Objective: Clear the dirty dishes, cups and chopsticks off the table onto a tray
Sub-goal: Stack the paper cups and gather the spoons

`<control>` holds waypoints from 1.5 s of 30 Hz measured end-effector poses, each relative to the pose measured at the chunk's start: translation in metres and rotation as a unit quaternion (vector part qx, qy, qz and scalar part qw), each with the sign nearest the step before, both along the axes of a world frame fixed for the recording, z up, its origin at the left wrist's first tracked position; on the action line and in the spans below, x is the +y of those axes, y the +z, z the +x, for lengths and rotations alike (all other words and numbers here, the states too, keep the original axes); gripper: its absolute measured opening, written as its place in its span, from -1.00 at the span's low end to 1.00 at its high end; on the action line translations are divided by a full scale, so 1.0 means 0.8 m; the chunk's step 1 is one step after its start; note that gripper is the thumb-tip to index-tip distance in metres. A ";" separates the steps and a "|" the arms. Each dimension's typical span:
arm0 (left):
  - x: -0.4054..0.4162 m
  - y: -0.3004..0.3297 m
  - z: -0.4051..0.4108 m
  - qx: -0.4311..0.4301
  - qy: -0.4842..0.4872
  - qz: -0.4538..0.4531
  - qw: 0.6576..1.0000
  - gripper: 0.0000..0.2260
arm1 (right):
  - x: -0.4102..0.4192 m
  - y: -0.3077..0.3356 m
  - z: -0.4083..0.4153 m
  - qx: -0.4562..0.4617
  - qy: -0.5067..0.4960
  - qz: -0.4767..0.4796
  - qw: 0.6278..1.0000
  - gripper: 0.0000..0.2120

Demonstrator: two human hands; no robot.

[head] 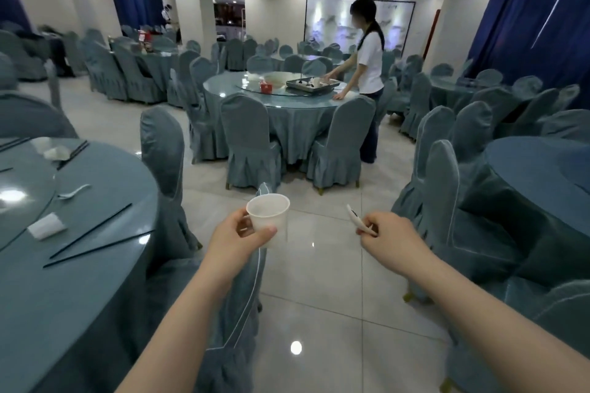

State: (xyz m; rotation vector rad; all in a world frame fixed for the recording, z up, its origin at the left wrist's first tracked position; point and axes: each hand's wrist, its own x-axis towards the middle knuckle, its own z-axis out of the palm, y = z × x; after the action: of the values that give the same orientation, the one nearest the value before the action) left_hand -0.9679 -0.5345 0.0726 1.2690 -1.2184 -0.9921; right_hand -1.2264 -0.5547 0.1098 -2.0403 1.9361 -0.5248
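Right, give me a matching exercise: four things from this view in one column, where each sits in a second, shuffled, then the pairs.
Things:
1. white cup
2. white spoon
3. metal tray
4. black chopsticks

Places:
A. on the far round table, by the other person
B. pinched in the right hand
C. lying on the near table at left
D. held in the left hand

Pairs: 1-D, 2-B, 3-A, 4-C
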 end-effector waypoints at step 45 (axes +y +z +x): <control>-0.690 -0.136 0.184 0.054 0.514 0.090 0.851 -0.76 | -1.051 -0.145 0.264 0.211 0.542 -0.120 0.804 -0.86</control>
State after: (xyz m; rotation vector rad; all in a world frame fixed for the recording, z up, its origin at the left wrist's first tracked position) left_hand -0.8210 -1.0864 -0.0364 1.6857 -0.2153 -0.3533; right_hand -1.0152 -1.3957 -0.0062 -3.1291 0.5196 -0.0057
